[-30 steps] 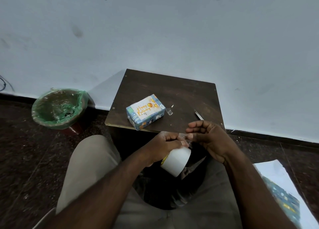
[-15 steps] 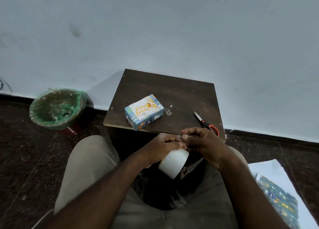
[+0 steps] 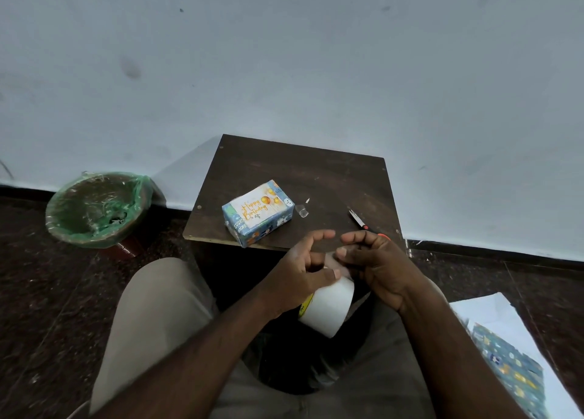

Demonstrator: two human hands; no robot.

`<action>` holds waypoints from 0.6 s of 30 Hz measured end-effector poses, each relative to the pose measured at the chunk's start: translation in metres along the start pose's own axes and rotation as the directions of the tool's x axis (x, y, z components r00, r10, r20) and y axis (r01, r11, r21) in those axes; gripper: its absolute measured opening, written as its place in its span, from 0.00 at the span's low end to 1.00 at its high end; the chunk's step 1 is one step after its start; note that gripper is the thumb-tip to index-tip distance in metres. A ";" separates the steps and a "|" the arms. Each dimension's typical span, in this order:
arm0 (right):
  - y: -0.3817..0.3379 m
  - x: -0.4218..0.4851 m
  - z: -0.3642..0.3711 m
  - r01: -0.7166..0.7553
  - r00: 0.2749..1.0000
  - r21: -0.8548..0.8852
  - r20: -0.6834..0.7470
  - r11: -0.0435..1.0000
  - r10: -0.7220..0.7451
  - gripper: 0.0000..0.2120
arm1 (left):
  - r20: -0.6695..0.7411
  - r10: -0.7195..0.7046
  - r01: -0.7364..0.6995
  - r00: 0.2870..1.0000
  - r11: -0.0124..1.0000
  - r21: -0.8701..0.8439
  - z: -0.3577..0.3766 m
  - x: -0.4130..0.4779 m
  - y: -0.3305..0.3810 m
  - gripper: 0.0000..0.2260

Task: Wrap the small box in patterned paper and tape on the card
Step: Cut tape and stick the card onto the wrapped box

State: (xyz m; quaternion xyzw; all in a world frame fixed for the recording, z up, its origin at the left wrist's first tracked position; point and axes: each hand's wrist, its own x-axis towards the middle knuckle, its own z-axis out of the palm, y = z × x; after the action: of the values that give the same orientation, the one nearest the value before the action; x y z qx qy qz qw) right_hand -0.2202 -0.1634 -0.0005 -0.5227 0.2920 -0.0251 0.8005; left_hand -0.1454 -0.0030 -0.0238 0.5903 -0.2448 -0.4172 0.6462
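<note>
- The counter [image 3: 316, 172] stands against the wall, with a bin [image 3: 94, 210] on the floor to its left.
- Paper [image 3: 508, 368] lies on the floor at right.
- Left hand [image 3: 300, 270]: grip curled round the tape [image 3: 328, 311], over the lap.
- Right hand [image 3: 379, 267]: grip seemingly pinching the tape's loose end.
- The wrapped box [image 3: 268, 229] sits near the counter's front left, with the card [image 3: 251, 211] on top.
- Scissors [image 3: 360, 221] lie to its right.

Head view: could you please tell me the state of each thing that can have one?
small box, wrapped, lying on the table
card, flat on the box's top
tape roll, held by the left hand
right hand, pinching the roll's loose end
scissors, blades shut, on the table
bin, open, green-lined
</note>
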 end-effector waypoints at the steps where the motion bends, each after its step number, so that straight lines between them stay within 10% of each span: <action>1: 0.000 0.000 0.000 0.003 1.000 0.003 0.002 1.000 -0.003 0.14 | 0.017 0.015 -0.015 1.000 1.000 -0.011 0.001 -0.001 0.001 0.27; 18: 0.005 -0.002 -0.005 -0.107 0.988 0.108 0.127 0.988 0.093 0.26 | 0.090 0.026 -0.020 0.996 0.998 -0.061 0.006 -0.006 0.006 0.22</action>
State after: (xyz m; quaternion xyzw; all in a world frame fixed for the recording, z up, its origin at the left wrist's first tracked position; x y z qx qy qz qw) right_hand -0.2260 -0.1641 -0.0052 -0.4614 0.2668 0.0302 0.8456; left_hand -0.1520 -0.0018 -0.0157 0.5480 -0.2680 -0.4434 0.6568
